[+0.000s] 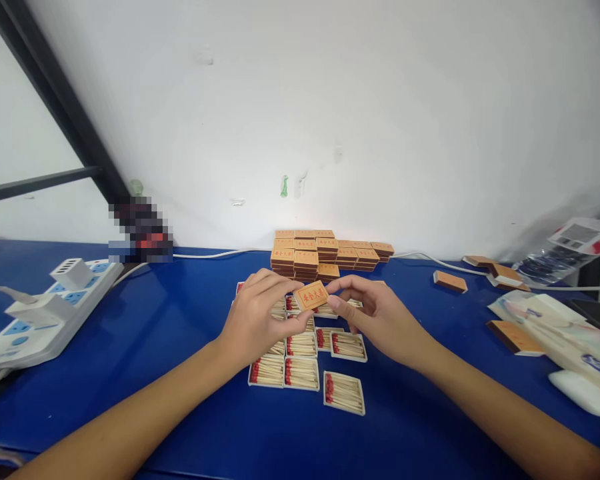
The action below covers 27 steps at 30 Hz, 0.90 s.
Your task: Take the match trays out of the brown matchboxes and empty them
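Between my two hands, above the table, is a matchbox (312, 296) with an orange label and red characters facing up. My left hand (260, 313) grips its left side between thumb and fingers. The thumb and forefinger of my right hand (375, 313) pinch its right end. Beneath and in front of my hands lie several open matchbox trays (302, 374) full of red-tipped matches, partly hidden by the hands. One filled tray (344, 393) sits apart at the near right. Behind them, stacked matchboxes (300, 261) stand against the wall.
A white power strip (75, 327) with plugs lies on the blue table (180, 400) at left. To the right are loose matchboxes (450, 281), a tissue pack (555, 327), a white rounded object (584, 393) and a clear plastic bag (550, 257). A white cable runs along the wall.
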Available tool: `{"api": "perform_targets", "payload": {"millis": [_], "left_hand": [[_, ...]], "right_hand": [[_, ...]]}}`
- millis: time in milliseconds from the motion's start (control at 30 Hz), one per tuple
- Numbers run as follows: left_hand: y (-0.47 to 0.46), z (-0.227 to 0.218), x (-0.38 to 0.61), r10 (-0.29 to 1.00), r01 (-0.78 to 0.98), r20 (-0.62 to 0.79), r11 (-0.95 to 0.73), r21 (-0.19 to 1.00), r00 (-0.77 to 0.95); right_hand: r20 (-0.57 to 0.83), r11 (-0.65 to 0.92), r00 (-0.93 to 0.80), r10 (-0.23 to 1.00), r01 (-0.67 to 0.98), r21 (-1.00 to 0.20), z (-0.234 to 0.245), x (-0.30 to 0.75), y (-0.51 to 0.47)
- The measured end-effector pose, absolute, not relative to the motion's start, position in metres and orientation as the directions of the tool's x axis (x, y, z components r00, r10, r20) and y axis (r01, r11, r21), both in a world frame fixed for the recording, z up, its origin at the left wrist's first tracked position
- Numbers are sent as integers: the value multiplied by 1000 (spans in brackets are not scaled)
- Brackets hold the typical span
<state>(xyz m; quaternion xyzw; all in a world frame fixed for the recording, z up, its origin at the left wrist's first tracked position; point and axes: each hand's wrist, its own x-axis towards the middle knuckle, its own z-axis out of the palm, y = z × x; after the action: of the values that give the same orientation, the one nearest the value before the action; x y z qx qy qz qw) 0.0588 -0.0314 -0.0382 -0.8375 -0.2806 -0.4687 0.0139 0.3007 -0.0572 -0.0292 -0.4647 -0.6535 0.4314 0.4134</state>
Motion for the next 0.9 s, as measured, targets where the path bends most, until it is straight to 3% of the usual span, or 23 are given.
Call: {"api": "perform_targets", "payload": {"millis": [233, 667, 900], "left_hand": [[-32, -40, 59, 428, 468, 806, -857, 217, 410], [-37, -41, 65, 438, 500, 804, -840, 208, 402], [-38, -37, 63, 442, 515, 802, -833, 201, 401]], "right_hand": [[108, 138, -207, 972, 138, -981, -31, 299, -59], [130, 136, -49, 990, 141, -981, -29, 289, -68], [197, 219, -123, 973, 208, -953, -29, 289, -72]]}}
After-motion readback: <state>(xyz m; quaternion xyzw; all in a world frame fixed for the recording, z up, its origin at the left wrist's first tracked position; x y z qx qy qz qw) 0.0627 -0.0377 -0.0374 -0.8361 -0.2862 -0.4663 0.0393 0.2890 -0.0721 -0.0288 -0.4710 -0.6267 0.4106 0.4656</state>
